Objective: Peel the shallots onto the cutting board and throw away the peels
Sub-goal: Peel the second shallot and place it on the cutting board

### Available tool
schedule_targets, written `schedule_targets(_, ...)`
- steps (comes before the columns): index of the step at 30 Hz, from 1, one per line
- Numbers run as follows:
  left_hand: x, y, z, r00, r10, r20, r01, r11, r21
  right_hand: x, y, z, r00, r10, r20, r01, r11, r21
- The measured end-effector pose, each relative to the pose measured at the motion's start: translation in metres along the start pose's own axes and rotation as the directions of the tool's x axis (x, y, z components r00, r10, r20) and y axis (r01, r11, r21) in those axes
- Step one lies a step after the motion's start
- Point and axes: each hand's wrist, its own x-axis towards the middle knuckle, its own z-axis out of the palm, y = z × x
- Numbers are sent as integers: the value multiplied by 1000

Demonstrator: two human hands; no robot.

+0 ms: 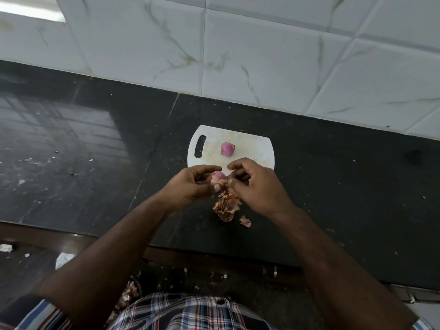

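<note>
From the head camera there are two shallots. One peeled shallot (pixel 227 148) sits alone on the white cutting board (pixel 252 148), near its middle. The other shallot (pixel 218 177) is held in the left hand (pixel 192 184), fingers and thumb wrapped tight around it, just over the near edge of the board. The right hand (pixel 257 184) is at 3 o'clock from that shallot, with its fingertips pinched on a bit of dry skin at the shallot's side. The two hands are almost touching.

One pile of brown peels (pixel 226 204) lies on the dark counter (pixel 333 186) at 6 o'clock from the board, partly hidden by the hands. One loose peel (pixel 245 221) lies just beside the pile, at 4 o'clock from it.

White wall tiles (pixel 262 55) stand behind the counter at 12 o'clock
</note>
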Motion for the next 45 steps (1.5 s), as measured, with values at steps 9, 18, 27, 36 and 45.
schedule_targets(9, 6, 1, -2, 999, 39, -21, -36, 988, 151, -4, -1, 7, 999, -38, 5, 38, 998, -56)
schedule_targets(18, 3, 7, 3, 997, 32, 67, -40, 990, 132, -1, 5, 10, 999, -42, 32, 44, 997, -65)
schedule_targets(27, 0, 5, 6, 995, -16, 94, 27, 993, -118, -2, 10, -2, 982, -188, 4, 188, 980, -68)
schedule_targets(36, 0, 7, 10, 998, -37, 53, 47, 974, -221, 1, 10, -11, 968, -252, 14, 252, 962, -106)
schedule_targets(45, -3, 7, 13, 999, -19, 42, 27, 978, -206, 2, 14, -6, 966, -255, -45, 248, 961, -122)
